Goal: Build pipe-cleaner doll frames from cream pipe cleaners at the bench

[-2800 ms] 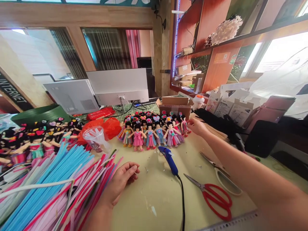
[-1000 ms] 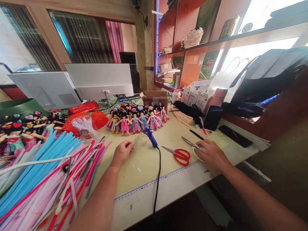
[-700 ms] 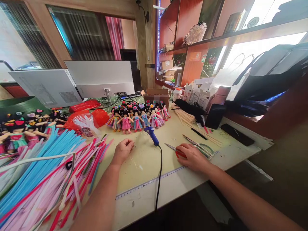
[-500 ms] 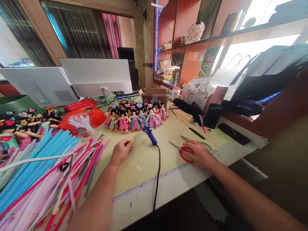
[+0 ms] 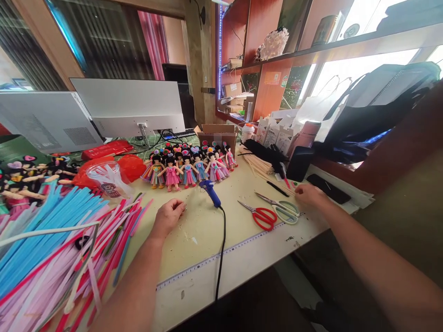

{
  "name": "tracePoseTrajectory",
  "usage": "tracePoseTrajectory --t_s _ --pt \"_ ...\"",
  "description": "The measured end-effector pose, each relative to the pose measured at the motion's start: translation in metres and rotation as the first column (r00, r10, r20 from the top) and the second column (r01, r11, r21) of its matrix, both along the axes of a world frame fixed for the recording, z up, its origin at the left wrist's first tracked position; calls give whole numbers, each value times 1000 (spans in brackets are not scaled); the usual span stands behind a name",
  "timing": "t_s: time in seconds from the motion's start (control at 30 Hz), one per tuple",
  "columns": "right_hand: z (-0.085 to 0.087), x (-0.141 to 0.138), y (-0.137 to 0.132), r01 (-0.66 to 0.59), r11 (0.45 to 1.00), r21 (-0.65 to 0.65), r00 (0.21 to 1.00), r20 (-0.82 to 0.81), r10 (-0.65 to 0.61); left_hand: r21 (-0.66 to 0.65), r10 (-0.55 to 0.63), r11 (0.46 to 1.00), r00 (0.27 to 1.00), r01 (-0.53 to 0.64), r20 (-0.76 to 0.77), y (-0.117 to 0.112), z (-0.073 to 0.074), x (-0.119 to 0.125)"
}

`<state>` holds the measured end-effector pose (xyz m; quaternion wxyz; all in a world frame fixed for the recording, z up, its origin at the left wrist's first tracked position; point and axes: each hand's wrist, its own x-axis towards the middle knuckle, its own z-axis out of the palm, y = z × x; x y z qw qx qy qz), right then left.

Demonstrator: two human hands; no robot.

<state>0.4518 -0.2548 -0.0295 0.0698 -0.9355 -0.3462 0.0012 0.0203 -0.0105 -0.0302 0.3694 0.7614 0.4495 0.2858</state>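
My left hand [image 5: 169,214] rests on the table with thumb and fingers pressed together; anything between them is too small to make out. To its right lies a blue hot glue gun [image 5: 212,194] with a black cord. My right hand [image 5: 309,194] is at the table's right side, fingertips drawn together and pointing down by the ends of some thin wooden sticks [image 5: 261,163]; what they pinch is hidden. Red-handled scissors [image 5: 263,218] and pale-green-handled scissors [image 5: 286,212] lie untouched to the left of that hand.
Pipe-cleaner dolls [image 5: 187,168] stand grouped at the back before a cardboard box [image 5: 218,133]. Pink, blue and white pipe cleaners [image 5: 51,240] cover the left side. A measuring tape strip [image 5: 194,267] runs along the front. A black phone [image 5: 328,188] lies at right.
My right hand has left the red-handled scissors and moved right and away from me, towards the stick ends. Both scissors now show fully. My left hand keeps its closed pose.
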Motion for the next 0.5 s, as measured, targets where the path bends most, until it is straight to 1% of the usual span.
tracePoseTrajectory --t_s 0.13,0.33,0.5 --pt "-2 2 6 36 999 -13 997 -61 -37 -1 -6 1000 1000 6 23 1 -2 -1" --pt "-3 3 11 10 1000 10 991 -131 -8 12 -2 1000 1000 2 14 0 0 -2" --pt "4 -1 4 1 998 62 993 -121 6 20 -2 1000 1000 3 -12 -3 4 -2"
